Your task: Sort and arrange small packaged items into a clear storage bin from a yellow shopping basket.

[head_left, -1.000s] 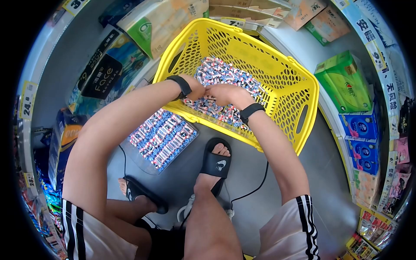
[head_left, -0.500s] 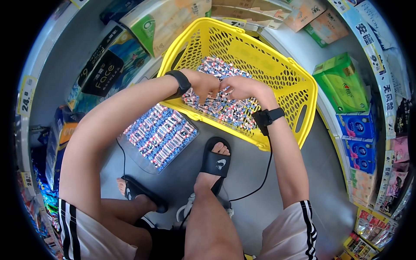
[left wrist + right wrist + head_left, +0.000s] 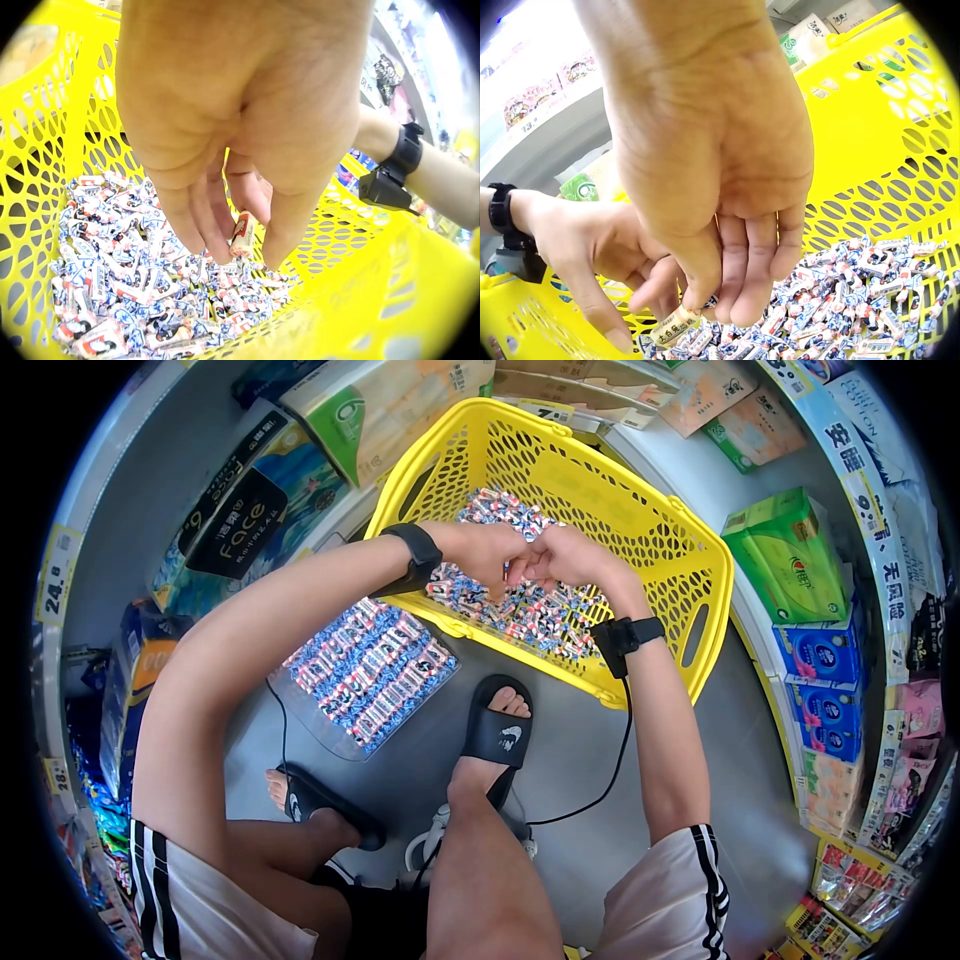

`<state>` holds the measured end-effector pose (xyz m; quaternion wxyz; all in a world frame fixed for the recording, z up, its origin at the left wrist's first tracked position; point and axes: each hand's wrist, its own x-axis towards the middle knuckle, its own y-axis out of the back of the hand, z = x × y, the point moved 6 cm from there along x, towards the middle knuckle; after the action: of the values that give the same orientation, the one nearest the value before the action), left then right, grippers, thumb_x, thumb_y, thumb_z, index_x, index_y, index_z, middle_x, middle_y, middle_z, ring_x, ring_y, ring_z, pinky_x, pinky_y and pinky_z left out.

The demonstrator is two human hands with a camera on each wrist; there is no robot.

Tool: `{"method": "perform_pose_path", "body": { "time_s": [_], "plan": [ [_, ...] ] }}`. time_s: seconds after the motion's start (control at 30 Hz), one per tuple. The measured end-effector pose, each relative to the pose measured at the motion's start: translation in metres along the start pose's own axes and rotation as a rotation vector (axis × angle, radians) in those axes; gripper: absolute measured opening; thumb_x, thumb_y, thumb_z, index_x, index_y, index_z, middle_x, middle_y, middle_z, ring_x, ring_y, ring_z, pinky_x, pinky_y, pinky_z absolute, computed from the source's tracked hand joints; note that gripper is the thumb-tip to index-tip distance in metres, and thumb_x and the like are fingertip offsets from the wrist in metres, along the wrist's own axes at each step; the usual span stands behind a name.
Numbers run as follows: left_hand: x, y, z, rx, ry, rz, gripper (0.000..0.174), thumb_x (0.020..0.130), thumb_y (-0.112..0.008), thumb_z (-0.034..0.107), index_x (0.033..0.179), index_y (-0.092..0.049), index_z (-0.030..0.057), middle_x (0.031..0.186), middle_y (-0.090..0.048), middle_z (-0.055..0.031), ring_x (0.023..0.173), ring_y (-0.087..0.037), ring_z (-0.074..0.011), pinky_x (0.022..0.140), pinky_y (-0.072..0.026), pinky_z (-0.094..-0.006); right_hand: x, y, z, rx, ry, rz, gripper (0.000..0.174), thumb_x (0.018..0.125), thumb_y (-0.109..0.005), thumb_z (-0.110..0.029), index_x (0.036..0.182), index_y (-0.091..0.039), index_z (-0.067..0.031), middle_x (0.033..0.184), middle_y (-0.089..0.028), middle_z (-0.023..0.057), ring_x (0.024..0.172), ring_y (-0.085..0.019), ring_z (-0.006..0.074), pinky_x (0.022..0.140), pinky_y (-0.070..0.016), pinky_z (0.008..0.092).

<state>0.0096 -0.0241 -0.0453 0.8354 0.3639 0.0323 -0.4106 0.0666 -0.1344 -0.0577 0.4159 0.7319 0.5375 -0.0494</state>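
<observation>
Over the basket, my right hand (image 3: 572, 557) pinches one wrapped candy (image 3: 676, 328) between thumb and fingertips. The candy is a small white roll with dark lettering on its wrapper. Close beside it is my left hand (image 3: 487, 552), thumb and fingers pointing down and parted around the candy's free end. In the left wrist view a slim gap shows between the left thumb and the candy (image 3: 242, 235). Beneath both hands a heap of similar candies (image 3: 142, 277), in white, blue and red wrappers, covers part of the floor of the yellow basket (image 3: 610, 480).
A clear tray of candies in rows (image 3: 372, 672) lies on the floor left of the basket. Shelves with tissue packs (image 3: 790, 555) curve around both sides. Sandalled feet (image 3: 500, 725) and a black cable (image 3: 600, 790) are close below the basket.
Both hands have shifted slightly rightward over the heap. My right wrist has turned, bringing its camera and cable into sight, and the hands have drawn up from lower over the candies.
</observation>
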Motion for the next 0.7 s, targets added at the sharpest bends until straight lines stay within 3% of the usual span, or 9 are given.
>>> {"method": "perform_pose_path", "body": {
  "time_s": [0.07, 0.2, 0.43, 0.5, 0.63, 0.7],
  "plan": [
    [0.000, 0.006, 0.000, 0.063, 0.105, 0.026, 0.034, 0.073, -0.094, 0.017, 0.089, -0.067, 0.0016, 0.096, -0.077, -0.0117, 0.087, -0.075, -0.0260, 0.079, -0.0598, -0.0401, -0.006, 0.005, -0.004, 0.018, 0.021, 0.004, 0.012, 0.093, -0.077, -0.007, 0.098, -0.079, 0.0038, 0.085, -0.079, 0.0128, 0.074, -0.078, 0.0201, 0.069, -0.0619, 0.0339],
    [0.000, 0.011, -0.003, 0.091, 0.076, 0.101, 0.038, 0.074, -0.095, 0.019, 0.088, -0.065, 0.0020, 0.091, -0.075, -0.0111, 0.085, -0.074, -0.0251, 0.074, -0.0584, -0.0394, -0.019, 0.007, -0.005, 0.144, 0.085, 0.037, 0.013, 0.093, -0.076, -0.008, 0.096, -0.078, 0.0046, 0.081, -0.078, 0.0125, 0.071, -0.076, 0.0186, 0.067, -0.0607, 0.0344],
    [-0.015, 0.021, 0.016, -0.124, 0.027, 0.205, 0.036, 0.077, -0.092, 0.014, 0.103, -0.071, 0.0004, 0.092, -0.077, -0.0130, 0.089, -0.076, -0.0256, 0.077, -0.0597, -0.0378, -0.057, 0.018, -0.034, -0.026, 0.124, 0.125, 0.012, 0.094, -0.076, -0.009, 0.095, -0.077, 0.0031, 0.078, -0.077, 0.0112, 0.069, -0.074, 0.0164, 0.066, -0.0575, 0.0329],
    [-0.023, 0.023, 0.023, -0.120, 0.044, 0.220, 0.034, 0.079, -0.091, 0.012, 0.104, -0.072, -0.0004, 0.093, -0.078, -0.0132, 0.089, -0.077, -0.0248, 0.078, -0.0601, -0.0375, -0.067, 0.021, -0.042, -0.016, 0.132, 0.193, 0.012, 0.091, -0.076, -0.008, 0.095, -0.077, 0.0042, 0.079, -0.076, 0.0168, 0.069, -0.075, 0.0242, 0.067, -0.0581, 0.0381],
    [-0.034, 0.018, 0.030, -0.129, -0.011, 0.235, 0.029, 0.083, -0.086, 0.004, 0.108, -0.073, -0.0020, 0.096, -0.078, -0.0139, 0.090, -0.078, -0.0224, 0.082, -0.0624, -0.0352, -0.081, 0.014, -0.053, -0.100, 0.258, 0.265, 0.013, 0.092, -0.076, -0.008, 0.098, -0.076, 0.0039, 0.078, -0.074, 0.0168, 0.071, -0.074, 0.0232, 0.068, -0.0568, 0.0366],
    [-0.044, 0.019, 0.036, -0.147, -0.014, 0.250, 0.027, 0.084, -0.084, 0.002, 0.108, -0.073, -0.0028, 0.097, -0.078, -0.0144, 0.091, -0.078, -0.0229, 0.083, -0.0626, -0.0354, -0.086, 0.011, -0.061, -0.169, 0.258, 0.287, 0.014, 0.092, -0.076, -0.008, 0.099, -0.076, 0.0039, 0.080, -0.075, 0.0187, 0.073, -0.075, 0.0278, 0.069, -0.0572, 0.0377]
  ]
}}
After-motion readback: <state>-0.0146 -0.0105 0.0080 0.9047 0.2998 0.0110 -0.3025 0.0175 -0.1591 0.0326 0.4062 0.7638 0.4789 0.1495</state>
